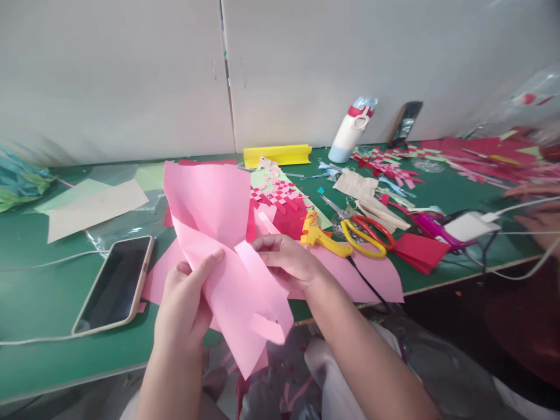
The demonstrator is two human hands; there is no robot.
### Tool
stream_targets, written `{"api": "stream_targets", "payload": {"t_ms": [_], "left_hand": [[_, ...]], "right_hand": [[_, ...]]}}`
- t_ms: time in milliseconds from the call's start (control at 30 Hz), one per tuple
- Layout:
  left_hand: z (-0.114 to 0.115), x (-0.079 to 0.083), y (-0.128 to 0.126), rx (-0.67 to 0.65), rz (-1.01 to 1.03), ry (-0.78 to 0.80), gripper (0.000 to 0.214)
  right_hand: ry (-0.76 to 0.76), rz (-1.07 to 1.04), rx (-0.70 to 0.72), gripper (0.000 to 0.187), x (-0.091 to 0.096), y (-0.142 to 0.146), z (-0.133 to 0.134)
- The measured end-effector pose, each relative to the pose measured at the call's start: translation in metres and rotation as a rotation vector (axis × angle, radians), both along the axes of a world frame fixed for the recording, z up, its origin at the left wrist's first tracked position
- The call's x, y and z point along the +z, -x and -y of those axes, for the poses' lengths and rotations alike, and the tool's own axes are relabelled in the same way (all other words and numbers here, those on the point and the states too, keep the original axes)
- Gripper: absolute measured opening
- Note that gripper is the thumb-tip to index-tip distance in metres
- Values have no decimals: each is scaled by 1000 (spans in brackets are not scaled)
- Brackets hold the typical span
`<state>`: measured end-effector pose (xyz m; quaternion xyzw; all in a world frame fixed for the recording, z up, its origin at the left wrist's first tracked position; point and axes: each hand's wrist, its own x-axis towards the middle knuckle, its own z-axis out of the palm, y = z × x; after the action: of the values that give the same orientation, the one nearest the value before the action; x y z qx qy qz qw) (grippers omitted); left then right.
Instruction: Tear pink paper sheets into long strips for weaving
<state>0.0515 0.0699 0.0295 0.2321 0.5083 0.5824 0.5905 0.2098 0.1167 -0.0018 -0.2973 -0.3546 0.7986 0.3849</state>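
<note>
A sheet of pink paper (210, 204), folded over on itself and with a pointed lower end, is held up above the table's front edge. My left hand (188, 297) grips its left side, thumb on the front and fingers behind. At the right side of the fold, my right hand (284, 259) is closed with its fingers pinched on the paper; the fingertips are partly hidden. A lighter pink strip (256, 268) stands out along the fold near these fingers. More pink paper (371, 274) lies flat on the table beneath.
Right of my hands lie a yellow glue gun (326, 236), scissors (363, 233) and red paper (422, 252). A phone (116, 286) is at left. Behind are woven paper strips (275, 195) and a bottle (352, 131). Another person's hand (540, 204) shows at far right.
</note>
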Motion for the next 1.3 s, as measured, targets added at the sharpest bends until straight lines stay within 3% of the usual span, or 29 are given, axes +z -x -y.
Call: {"api": "stream_targets", "payload": {"t_ms": [133,367,667,967,1300], "left_hand": [[-1,-4,1,-14,31,-26,33],[-1,0,3,36,12,32,29],[-2,0,3,66,-20,73,33],[1,2,-8,-110,-125,65,48],[2,3,-9,-18,-149,64,39]], "right_hand": [[-22,-6,3,24,0,0,1],[25,19,-19,21,20,0,10],[-6,119,52,26,9,-1,4],[-36,77,-175,29,-2,5,-1],[-16,95,-124,23,-4,1,-1]]}}
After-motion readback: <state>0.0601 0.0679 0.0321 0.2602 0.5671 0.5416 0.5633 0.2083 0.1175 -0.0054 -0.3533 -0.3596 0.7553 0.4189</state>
